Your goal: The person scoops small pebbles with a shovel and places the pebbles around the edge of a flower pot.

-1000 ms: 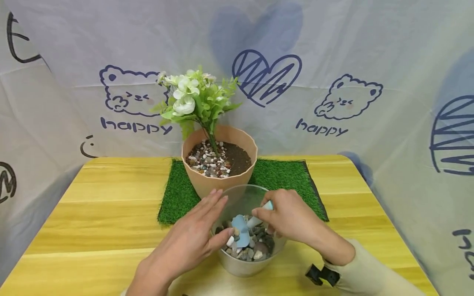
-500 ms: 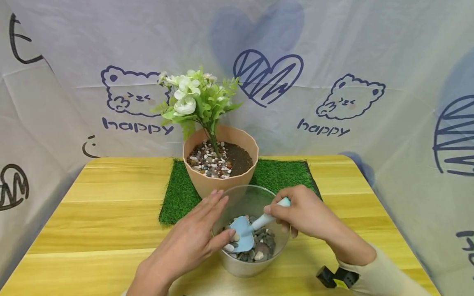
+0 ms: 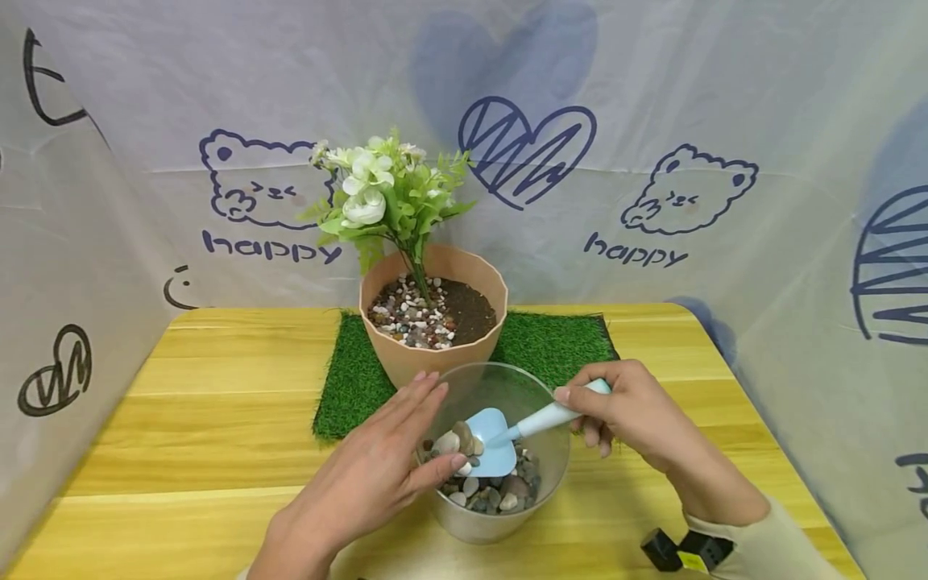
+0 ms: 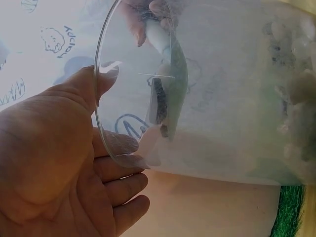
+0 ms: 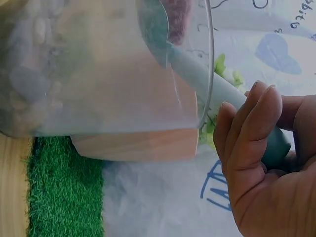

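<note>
- Right hand [image 3: 638, 415] grips a blue trowel [image 3: 507, 439] loaded with pebbles [image 3: 457, 441], inside the clear cup [image 3: 500, 515] at 6 o'clock.
- Left hand [image 3: 377, 475], fingers straight and together, steadies the cup.
- Flowerpot [image 3: 435, 362] at 12 o'clock: pebbles cover its left half, bare soil remains right.

The word "happy" is showing twice in dark blue on the white backdrop cloth [image 3: 652, 97], once under each drawn bear, left [image 3: 270, 246] and right [image 3: 635, 251]; no other writing is reading clearly anywhere in these views
</note>
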Motion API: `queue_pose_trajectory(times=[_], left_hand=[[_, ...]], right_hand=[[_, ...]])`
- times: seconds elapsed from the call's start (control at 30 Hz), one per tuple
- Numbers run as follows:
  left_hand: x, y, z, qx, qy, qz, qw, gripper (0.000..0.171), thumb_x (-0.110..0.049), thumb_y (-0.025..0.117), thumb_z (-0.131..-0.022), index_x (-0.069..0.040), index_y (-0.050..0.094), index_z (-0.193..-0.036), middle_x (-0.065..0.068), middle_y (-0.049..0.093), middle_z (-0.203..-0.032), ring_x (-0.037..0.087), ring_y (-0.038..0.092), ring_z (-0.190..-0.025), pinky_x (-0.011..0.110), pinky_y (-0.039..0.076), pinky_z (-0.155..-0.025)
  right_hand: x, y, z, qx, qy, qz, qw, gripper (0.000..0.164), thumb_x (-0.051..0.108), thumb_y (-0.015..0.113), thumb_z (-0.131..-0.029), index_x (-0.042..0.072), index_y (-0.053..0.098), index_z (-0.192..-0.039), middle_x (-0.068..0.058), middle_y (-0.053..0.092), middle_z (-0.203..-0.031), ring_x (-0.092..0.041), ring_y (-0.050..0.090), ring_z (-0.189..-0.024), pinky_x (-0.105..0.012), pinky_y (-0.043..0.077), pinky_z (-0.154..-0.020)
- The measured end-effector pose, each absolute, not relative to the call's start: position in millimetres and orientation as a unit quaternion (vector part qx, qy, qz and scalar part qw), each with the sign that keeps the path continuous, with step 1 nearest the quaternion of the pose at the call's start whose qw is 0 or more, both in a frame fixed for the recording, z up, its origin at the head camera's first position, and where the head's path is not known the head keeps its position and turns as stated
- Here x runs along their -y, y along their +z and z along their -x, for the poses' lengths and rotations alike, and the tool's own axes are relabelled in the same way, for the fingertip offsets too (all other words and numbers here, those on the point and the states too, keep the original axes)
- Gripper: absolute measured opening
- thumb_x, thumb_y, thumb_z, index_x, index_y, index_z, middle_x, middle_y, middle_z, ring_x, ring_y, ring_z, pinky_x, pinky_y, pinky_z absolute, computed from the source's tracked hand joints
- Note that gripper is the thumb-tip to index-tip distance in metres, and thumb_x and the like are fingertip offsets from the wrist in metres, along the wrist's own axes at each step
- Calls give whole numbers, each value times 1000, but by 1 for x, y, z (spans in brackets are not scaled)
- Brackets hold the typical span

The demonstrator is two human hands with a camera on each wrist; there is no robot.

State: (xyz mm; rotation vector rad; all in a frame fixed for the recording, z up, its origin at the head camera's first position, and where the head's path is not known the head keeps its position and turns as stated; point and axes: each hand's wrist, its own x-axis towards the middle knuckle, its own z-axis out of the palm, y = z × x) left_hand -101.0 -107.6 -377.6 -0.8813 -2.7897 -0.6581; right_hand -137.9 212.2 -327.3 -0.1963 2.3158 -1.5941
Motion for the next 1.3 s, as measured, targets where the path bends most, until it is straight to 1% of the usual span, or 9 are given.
queue_pose_trajectory(times=[0.13, 0.5, 0.67, 0.77, 0.9, 1.03, 1.13, 1.2, 1.3], left_hand=[[107, -377, 101, 928, -219, 293, 73, 85, -66, 51, -103, -7, 39, -163, 9, 32, -172, 22, 28, -160, 44, 30, -129], [107, -376, 102, 929, -216, 293, 71, 85, -66, 50, -104, -6, 39, -163, 9, 32, -172, 22, 28, -160, 44, 30, -129], [106, -376, 101, 929, -218, 290, 67, 85, -66, 50, -104, -7, 39, -163, 9, 31, -172, 22, 29, -160, 45, 32, -129], [106, -376, 101, 930, -218, 290, 66, 84, -66, 49, -104, -7, 39, -163, 9, 31, -172, 23, 29, -160, 45, 31, -129], [106, -377, 101, 930, -215, 291, 67, 83, -65, 48, -105, -7, 39, -163, 9, 30, -172, 23, 28, -160, 44, 30, -129], [107, -378, 100, 930, -214, 290, 70, 82, -65, 48, -105, -7, 40, -162, 10, 31, -172, 23, 29, -160, 44, 31, -129], [107, -378, 100, 931, -213, 288, 72, 83, -65, 49, -105, -6, 41, -162, 11, 31, -172, 23, 29, -160, 44, 31, -129], [106, -378, 100, 930, -213, 289, 73, 83, -65, 49, -105, -6, 41, -161, 11, 31, -172, 24, 29, -160, 44, 31, -129], [106, -378, 100, 930, -213, 290, 75, 82, -65, 49, -105, -6, 41, -162, 11, 31, -172, 24, 29, -160, 45, 31, -128]], right_hand=[[-218, -328, 138, -803, -574, 56, 153, 29, 15, 69, -101, -14, 69, -103, -15, 68, -72, -12, 57, -50, -29, 54, -41], [-231, -325, 139, -807, -575, 43, 126, 28, 17, 70, -101, -11, 68, -99, -9, 67, -70, -12, 56, -48, -31, 54, -40], [-238, -322, 138, -807, -582, 42, 93, 26, 18, 70, -103, -7, 69, -94, -7, 68, -69, -13, 56, -47, -32, 53, -39], [-241, -318, 138, -797, -599, 42, 64, 24, 16, 69, -103, -3, 70, -88, -6, 68, -66, -13, 55, -44, -31, 51, -37], [-243, -308, 143, -771, -634, 46, 31, 23, 13, 68, -103, 2, 73, -84, -6, 67, -62, -12, 54, -41, -30, 49, -35], [-239, -295, 154, -745, -666, 38, 4, 21, 14, 69, -103, 5, 75, -85, -5, 67, -61, -11, 53, -40, -28, 49, -35], [-231, -286, 166, -746, -665, 26, -19, 21, 17, 71, -102, 3, 75, -88, -3, 67, -62, -10, 54, -43, -26, 50, -37], [-225, -281, 176, -763, -645, 19, -35, 24, 22, 71, -102, 0, 73, -92, -2, 67, -63, -9, 56, -45, -26, 53, -39], [-213, -275, 194, -801, -596, 12, -55, 34, 29, 71, -103, -4, 68, -98, 1, 68, -65, -8, 59, -47, -28, 58, -44]])
